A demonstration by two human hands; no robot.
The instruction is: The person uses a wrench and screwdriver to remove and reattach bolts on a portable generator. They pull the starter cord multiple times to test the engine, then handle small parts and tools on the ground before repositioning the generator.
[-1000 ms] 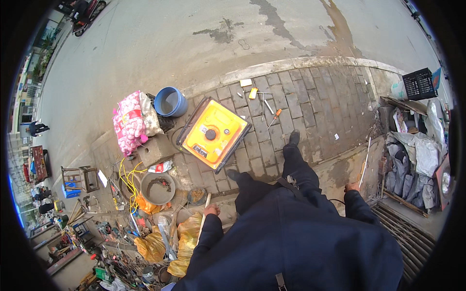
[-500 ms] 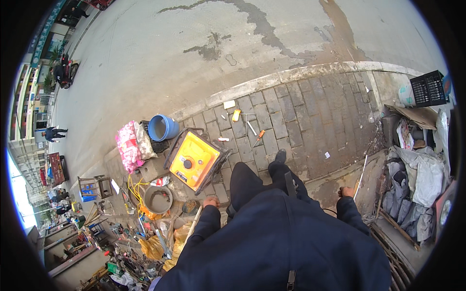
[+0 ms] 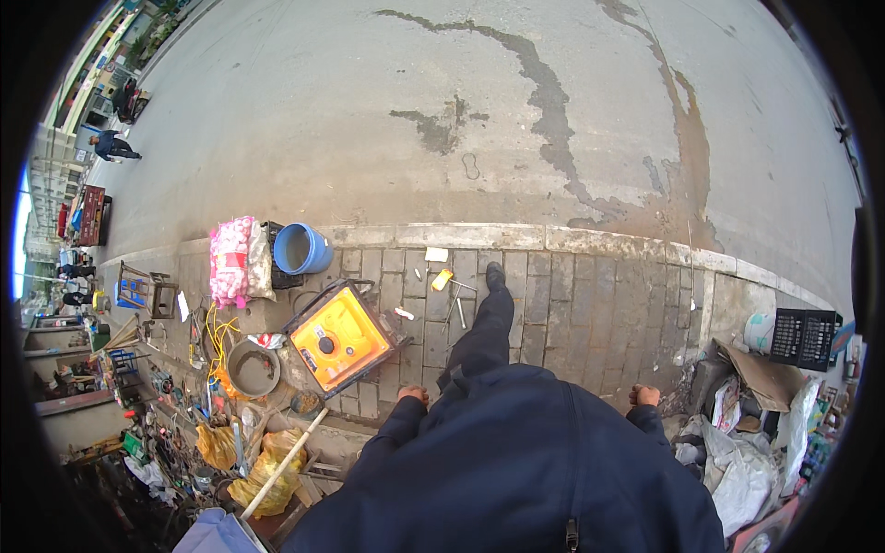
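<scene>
My left hand [image 3: 412, 394] hangs by my side with curled fingers, below and right of the yellow generator [image 3: 343, 337]. My right hand [image 3: 643, 395] hangs at my other side over the pavement, also curled. I cannot make out whether either holds anything. One dark shoe [image 3: 495, 276] is on the paving ahead, beside a T-handled tool [image 3: 461, 288], a yellow object [image 3: 442, 280] and a pale block [image 3: 437, 253].
Left lie pink-and-white sacks [image 3: 230, 261], a blue bucket [image 3: 303, 249], a grey basin [image 3: 251, 369] and jumbled scrap [image 3: 218, 447]. Right are a black crate [image 3: 805, 339] and grey sacking [image 3: 733, 470]. A curb [image 3: 622, 241] borders the road, where a person [image 3: 112, 146] walks.
My view has swung, so the curb now lies nearly level and more road shows. My leg has stepped forward toward the small tools; the generator now sits lower and further left.
</scene>
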